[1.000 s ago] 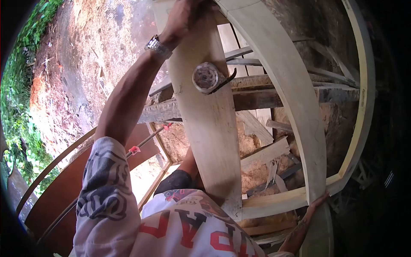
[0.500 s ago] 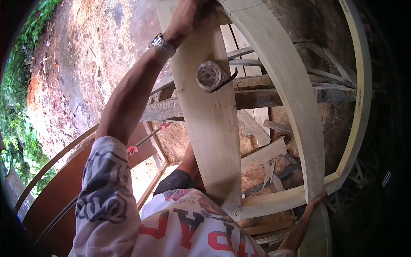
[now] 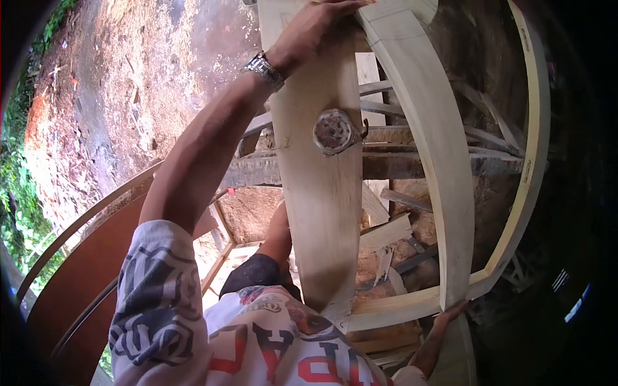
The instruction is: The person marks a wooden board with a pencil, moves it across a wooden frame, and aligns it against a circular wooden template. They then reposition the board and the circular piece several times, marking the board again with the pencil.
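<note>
- Slippage looks the likeliest trouble: the curved board (image 3: 444,128) lies to the right of the broad plank (image 3: 322,199), spanning from near the left hand (image 3: 315,35) down to the right hand (image 3: 449,315), and uneven pressure at either end could skew it.
- Tilting of the plank, which crosses above a dark timber beam (image 3: 251,172), could send the round, clear-sided object (image 3: 334,132) sliding off; it sits loose, close to the plank's right edge, and is too unclear to name surely.
- Wood offcuts (image 3: 386,233) litter the ground below, so a dropped piece could get dented.
- Left hand, with a metal-banded wristwatch (image 3: 262,69) at the wrist, lies over the plank's upper end, fingers partly bent and reaching toward the curved board; whether they grip anything cannot be told, the tips being at the picture's edge.
- Right hand touches the curved board's lower end, beside the outer curved rail (image 3: 533,128), fingers fairly straight; how firmly it holds is unclear.
</note>
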`<act>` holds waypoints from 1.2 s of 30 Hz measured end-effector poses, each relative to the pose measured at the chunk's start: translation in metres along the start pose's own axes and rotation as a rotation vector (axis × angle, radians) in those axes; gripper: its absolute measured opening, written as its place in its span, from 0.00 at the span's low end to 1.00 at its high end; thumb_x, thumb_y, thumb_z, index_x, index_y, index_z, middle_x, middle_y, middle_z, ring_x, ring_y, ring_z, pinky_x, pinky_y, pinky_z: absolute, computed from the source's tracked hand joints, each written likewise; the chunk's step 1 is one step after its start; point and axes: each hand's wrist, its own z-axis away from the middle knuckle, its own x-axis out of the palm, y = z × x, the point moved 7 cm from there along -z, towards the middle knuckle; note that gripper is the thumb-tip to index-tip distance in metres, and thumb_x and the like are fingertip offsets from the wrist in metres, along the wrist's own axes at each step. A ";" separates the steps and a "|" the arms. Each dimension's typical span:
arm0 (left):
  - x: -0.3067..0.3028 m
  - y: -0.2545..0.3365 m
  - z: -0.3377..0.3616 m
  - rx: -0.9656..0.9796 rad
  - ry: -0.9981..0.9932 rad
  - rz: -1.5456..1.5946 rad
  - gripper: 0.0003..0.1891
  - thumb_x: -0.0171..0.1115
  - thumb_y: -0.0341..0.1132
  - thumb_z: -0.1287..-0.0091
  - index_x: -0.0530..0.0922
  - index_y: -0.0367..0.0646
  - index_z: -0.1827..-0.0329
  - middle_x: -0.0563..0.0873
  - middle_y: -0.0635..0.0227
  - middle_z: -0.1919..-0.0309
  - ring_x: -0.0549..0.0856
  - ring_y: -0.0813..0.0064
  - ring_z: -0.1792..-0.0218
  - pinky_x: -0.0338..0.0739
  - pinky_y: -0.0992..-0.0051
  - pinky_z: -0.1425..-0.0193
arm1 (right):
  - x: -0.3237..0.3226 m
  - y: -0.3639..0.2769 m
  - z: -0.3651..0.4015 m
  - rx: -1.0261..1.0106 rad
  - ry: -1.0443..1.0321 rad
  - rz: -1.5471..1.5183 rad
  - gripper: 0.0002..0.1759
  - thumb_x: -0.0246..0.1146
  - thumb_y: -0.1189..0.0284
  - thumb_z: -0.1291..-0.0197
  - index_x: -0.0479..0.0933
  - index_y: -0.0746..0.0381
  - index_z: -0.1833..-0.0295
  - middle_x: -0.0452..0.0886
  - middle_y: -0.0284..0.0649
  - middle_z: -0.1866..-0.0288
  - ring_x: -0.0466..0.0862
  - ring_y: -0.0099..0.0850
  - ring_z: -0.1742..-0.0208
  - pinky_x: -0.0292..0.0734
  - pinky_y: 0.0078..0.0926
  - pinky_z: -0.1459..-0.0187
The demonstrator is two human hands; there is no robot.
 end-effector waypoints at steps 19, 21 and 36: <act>-0.009 0.000 -0.001 -0.126 0.034 0.033 0.22 0.62 0.26 0.41 0.80 0.38 0.41 0.84 0.47 0.44 0.85 0.47 0.47 0.82 0.62 0.44 | 0.018 0.020 0.099 0.377 -0.007 -0.455 0.26 0.58 0.39 0.33 0.70 0.52 0.62 0.60 0.27 0.81 0.57 0.22 0.86 0.52 0.23 0.83; -0.009 0.000 0.000 -0.126 0.048 0.022 0.22 0.62 0.26 0.41 0.80 0.38 0.41 0.84 0.47 0.44 0.85 0.47 0.47 0.81 0.61 0.43 | 0.019 0.019 0.100 0.334 0.020 -0.434 0.26 0.58 0.39 0.32 0.71 0.52 0.60 0.61 0.27 0.80 0.59 0.22 0.84 0.54 0.22 0.81; 0.015 -0.033 0.017 -0.174 -0.098 0.018 0.24 0.63 0.32 0.33 0.75 0.34 0.34 0.85 0.65 0.65 0.83 0.72 0.62 0.78 0.68 0.52 | -0.010 0.060 0.060 0.349 -0.150 -0.361 0.28 0.50 0.43 0.26 0.69 0.48 0.30 0.74 0.29 0.37 0.73 0.21 0.44 0.70 0.21 0.48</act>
